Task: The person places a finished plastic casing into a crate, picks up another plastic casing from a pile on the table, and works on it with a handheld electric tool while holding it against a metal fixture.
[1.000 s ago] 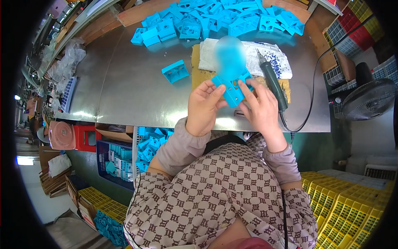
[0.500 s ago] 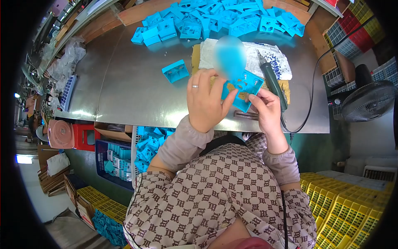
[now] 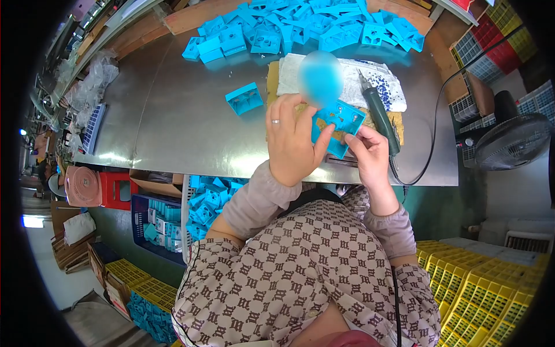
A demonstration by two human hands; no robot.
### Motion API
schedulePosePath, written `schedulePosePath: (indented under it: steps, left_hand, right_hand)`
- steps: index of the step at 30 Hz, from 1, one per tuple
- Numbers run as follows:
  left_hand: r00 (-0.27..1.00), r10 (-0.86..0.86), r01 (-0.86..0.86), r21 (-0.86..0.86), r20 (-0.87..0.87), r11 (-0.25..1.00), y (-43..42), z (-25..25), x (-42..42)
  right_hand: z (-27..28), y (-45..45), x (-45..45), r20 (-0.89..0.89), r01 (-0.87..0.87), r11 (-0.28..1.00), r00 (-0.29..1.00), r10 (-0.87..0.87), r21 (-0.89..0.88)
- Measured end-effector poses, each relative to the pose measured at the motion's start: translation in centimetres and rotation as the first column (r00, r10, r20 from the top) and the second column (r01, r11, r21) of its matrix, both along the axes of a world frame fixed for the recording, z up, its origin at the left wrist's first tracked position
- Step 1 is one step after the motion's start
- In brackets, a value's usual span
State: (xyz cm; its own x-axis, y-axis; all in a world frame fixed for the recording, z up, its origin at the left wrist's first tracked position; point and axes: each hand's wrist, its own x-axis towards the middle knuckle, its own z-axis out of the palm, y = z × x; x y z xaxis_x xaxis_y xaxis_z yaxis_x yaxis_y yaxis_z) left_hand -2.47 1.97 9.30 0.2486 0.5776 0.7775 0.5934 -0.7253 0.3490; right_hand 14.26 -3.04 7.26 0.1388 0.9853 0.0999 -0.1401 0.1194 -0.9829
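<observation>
The steel tabletop point(image 3: 185, 110) spreads in front of me, and along its far side the heap of blue parts point(image 3: 232, 40) lies just as it did a second ago. Nearer to me is the yellowish mat point(image 3: 272, 81), with the white cloth point(image 3: 289, 75) on top of it. The green-handled tool point(image 3: 380, 113) rests across both, unmoved, to the right of my work. My left grip point(image 3: 295, 136) has come up since a second ago to the held part's left edge, thumb tip over the hollow; blur hides some fingertips, so I cannot tell whether it closes. My right grip point(image 3: 374, 159) pinches the near right corner between thumb and fingers. The held blue part point(image 3: 347, 115), above the mat, now shows me its hollow side instead of the holed face. One loose blue part point(image 3: 244, 99) sits to the left, unshifted. Smallest are my ring point(image 3: 275, 121) and dark specks point(image 3: 384, 89) on the cloth
</observation>
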Motion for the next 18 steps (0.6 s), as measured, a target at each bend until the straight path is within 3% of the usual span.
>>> schedulePosePath:
  steps: [2, 5, 14, 18]
  left_hand:
    - [0.997, 0.041, -0.035, 0.085, -0.066, 0.996, -0.1, 0.1, -0.2]
    - [0.993, 0.064, -0.057, 0.079, -0.097, 0.995, -0.2, 0.1, 0.0]
    - [0.978, 0.141, -0.122, 0.128, -0.152, 0.984, -0.2, -0.5, 0.2]
    - [0.969, 0.169, -0.143, 0.151, -0.179, 0.978, -0.2, -0.8, 0.3]
  right_hand:
    - [-0.1, 0.0, -0.1, 0.008, 0.012, 1.0, 1.0, -0.012, 0.015]
    - [0.0, 0.0, -0.6, -0.051, 0.025, 1.0, 0.998, -0.024, 0.012]
    - [-0.7, 0.1, -0.8, 0.01, 0.031, 0.999, 0.999, -0.031, 0.038]
    - [-1.1, 0.2, -0.5, 0.147, 0.052, 0.998, 0.987, -0.058, 0.046]
